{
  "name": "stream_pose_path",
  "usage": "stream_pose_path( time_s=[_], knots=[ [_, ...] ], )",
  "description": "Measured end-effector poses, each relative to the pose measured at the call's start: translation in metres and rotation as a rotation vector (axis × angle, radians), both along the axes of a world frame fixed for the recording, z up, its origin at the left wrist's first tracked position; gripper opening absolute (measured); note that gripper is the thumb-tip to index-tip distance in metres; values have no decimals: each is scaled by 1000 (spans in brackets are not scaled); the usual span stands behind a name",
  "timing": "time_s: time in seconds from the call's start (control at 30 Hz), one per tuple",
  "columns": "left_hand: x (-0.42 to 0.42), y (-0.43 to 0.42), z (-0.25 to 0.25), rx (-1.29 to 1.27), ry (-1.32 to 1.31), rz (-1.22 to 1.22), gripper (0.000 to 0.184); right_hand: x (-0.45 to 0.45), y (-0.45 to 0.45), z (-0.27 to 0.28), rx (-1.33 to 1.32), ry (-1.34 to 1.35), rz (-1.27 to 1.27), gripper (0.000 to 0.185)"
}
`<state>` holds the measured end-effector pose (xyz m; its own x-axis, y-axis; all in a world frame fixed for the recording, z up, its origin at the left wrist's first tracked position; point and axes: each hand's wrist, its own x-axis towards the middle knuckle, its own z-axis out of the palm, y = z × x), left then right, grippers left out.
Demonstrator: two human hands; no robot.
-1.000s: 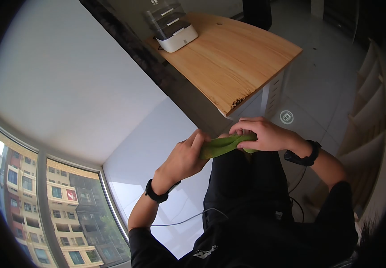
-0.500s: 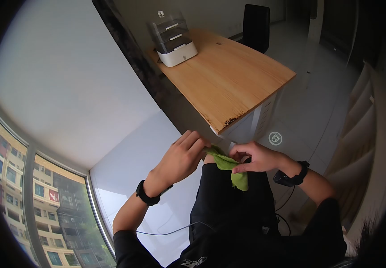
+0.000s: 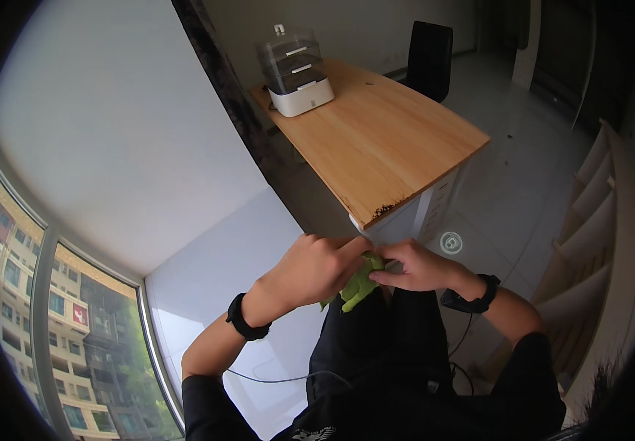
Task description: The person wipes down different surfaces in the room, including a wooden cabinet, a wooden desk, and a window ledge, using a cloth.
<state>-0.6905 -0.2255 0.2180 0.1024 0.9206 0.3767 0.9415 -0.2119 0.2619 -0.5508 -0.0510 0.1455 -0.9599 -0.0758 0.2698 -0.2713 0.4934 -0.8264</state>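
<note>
Cloth is hanging bunched above the thighs, left hand and right hand pinching it close together. It is showing creases, neither spread nor neatly folded, so the handling is seemingly remaining unfinished.

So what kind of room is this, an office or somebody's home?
Probably an office or a study: there's a wooden desk with a black chair behind it, and wooden shelving at the side.

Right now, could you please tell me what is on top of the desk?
The desk bears a steamer-like appliance, white below with see-through tiers, plus dark marks at the near corner and a small dark spot. The desktop directly behind the appliance is covered.
</note>
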Motion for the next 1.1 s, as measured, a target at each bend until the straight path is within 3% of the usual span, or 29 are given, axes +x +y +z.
stream_pose_path(
  time_s=[0.23,0.33,0.47,0.63,0.77,1.0,1.1],
  knots=[
    [-20,-4,-13,-21,-18,104,17,-2,11,-11,94,16,-123,24],
    [-31,-11,-16,-69,-75,162,16,-5,37,-47,174,63,-117,24],
    [-42,-23,-16,-89,-193,138,16,9,59,-53,135,-141,-195,21],
    [-53,-38,-30,-407,-94,71,26,26,77,-54,131,-147,-219,16],
    [-64,-51,-44,-361,-83,81,28,43,88,-57,225,-216,-241,16],
    [-54,-58,-23,-316,-301,132,33,62,99,-69,163,-202,-262,22],
    [-56,-56,-19,-214,-280,143,30,65,103,-61,195,-156,-326,25]
  ],
)
